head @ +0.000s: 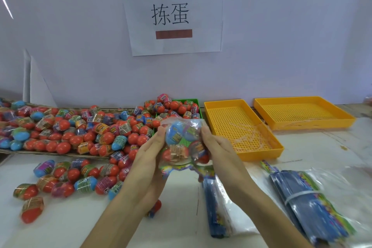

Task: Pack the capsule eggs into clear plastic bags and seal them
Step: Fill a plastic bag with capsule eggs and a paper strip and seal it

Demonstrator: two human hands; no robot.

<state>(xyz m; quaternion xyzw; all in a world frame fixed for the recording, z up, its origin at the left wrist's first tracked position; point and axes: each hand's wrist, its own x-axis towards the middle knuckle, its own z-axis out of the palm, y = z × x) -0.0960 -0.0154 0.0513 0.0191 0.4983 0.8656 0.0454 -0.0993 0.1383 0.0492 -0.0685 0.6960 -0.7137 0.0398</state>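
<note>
Directly in front of the pale wall [281, 46], a white tabletop [181, 207] carries everything, and I use the green tray [196, 102] near the wall as the landmark. Above this tray a paper sign [173, 14] with two printed characters is fixed on the wall. To the left of the tray a big heap of capsule eggs [80, 131], mostly red and blue with printed wrappers, lies on a flat cardboard sheet [50, 154], and more eggs lie loose on the tabletop in front of the sheet. To the right of the tray stand two yellow perforated trays, the nearer one [243, 131] just beside it and the further one [302, 112] more to the right. In front of the green tray, both hands hold a clear plastic bag [183, 143] with several eggs inside, lifted above the tabletop: the left hand [153, 153] grips its left side and the right hand [219, 147] grips its right side, fingers curled around the bag. Lower right from the tray, bundles of flat bags with blue and coloured print [308, 203] lie on the tabletop.
</note>
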